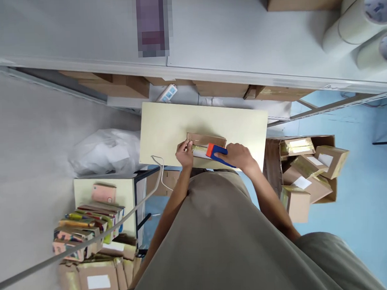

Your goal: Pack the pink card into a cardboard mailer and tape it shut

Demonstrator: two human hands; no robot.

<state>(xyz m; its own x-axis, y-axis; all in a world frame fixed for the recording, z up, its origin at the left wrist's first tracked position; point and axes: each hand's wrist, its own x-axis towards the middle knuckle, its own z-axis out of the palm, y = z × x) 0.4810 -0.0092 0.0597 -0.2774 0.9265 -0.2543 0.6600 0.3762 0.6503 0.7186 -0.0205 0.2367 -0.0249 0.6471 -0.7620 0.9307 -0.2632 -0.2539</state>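
On the cream tabletop [167, 127] in front of me lies a small, narrow cardboard box [208, 139]. My left hand [183, 155] has its fingers closed at the box's left end, near the end of a pale strip of tape [199, 151]. My right hand [240, 155] is wrapped round the handle of a blue and orange tape dispenser [218, 153]. The dispenser's orange end sits against the strip, along the near side of the box. Some of the left fingertips are hidden.
A shelf [89, 34] runs across the back, with tape rolls [356, 24] at right and a power strip [168, 93] below. At right, an open carton [335, 190] holds taped boxes. Left are a plastic bag [104, 153], a phone [103, 193] and stacked packages [88, 226]. A cable crosses the left.
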